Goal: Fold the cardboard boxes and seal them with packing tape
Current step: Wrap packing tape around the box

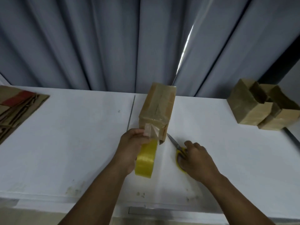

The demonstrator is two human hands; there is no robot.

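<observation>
A folded cardboard box (158, 109), wrapped in clear tape, lies on the white table (73, 135) with its near end lifted slightly. My left hand (131, 146) grips a yellow roll of packing tape (146, 161) at that near end, where a strip of tape runs from the roll onto the box. My right hand (198, 158) lies over the yellow handles of a pair of scissors (177, 146) on the table, just right of the box. The blades point toward the box's near corner. Whether the fingers are through the handles is hidden.
Several flat unfolded cardboard sheets (17, 108) lie at the table's far left. Two or three folded, taped boxes (259, 108) stand together at the far right. Grey curtains (97, 43) hang behind the table. The table's front edge runs near the bottom.
</observation>
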